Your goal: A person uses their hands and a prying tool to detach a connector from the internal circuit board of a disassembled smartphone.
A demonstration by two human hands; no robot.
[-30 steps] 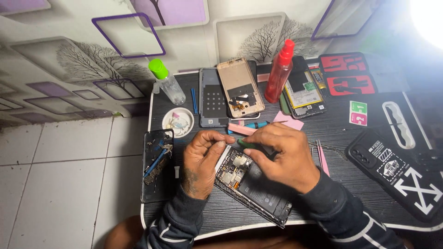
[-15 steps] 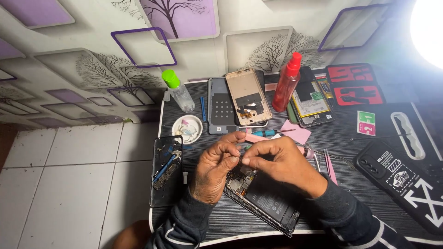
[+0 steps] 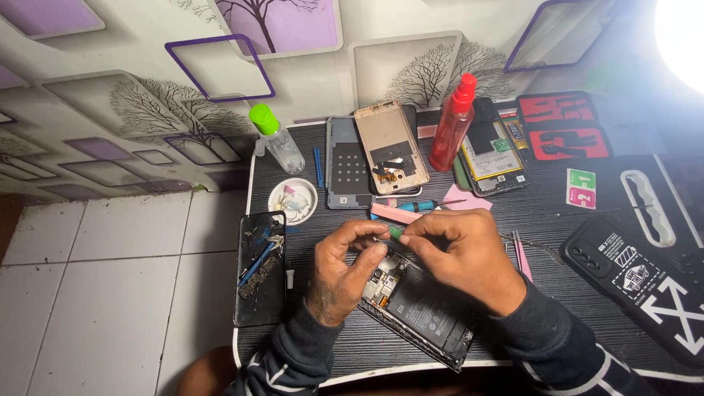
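Observation:
An opened black phone [image 3: 429, 312] lies tilted at the table's front edge, its battery and circuit board showing. My left hand [image 3: 341, 271] curls over the phone's upper left end and holds it, thumb and forefinger meeting just above the board. My right hand [image 3: 466, 253] pinches a small green-handled tool [image 3: 396, 232], whose tip points down at the board between both hands' fingertips. The tip itself is hidden by my fingers.
On the black table [image 3: 543, 220]: a cracked screen panel with loose parts [image 3: 260, 268], a white dish [image 3: 292, 199], a green-capped clear bottle [image 3: 277, 139], a red spray bottle [image 3: 451, 125], a gold phone frame [image 3: 389, 147], a pink pry tool [image 3: 396, 213], tweezers [image 3: 522, 257] and a black phone case [image 3: 638, 279].
Both hands have drawn closer together over the phone's upper end, and the green tool now shows between the fingertips. The view has shifted a little.

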